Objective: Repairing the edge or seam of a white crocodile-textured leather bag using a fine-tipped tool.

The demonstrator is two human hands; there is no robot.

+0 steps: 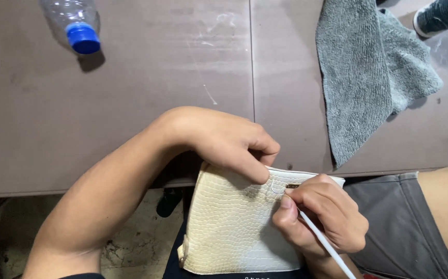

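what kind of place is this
Probably a small workshop or craft bench. The left hand steadies a cream bag while the right hand works on it with a thin white stick, beside a scuffed table and a grey cloth.

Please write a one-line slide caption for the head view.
Left hand steadies a cream pouch; right hand works a thin white tool.

Pouch (229,227) was cream-white w/ croc-scale pattern, small gold tab near top. Stick (327,245) in right hand (322,217) was white. Cloth (363,72) was grey, ribbed. Bottle (76,26) was clear w/ blue cap. Table (131,103) was dull brown-grey. Shorts (399,227) were grey.
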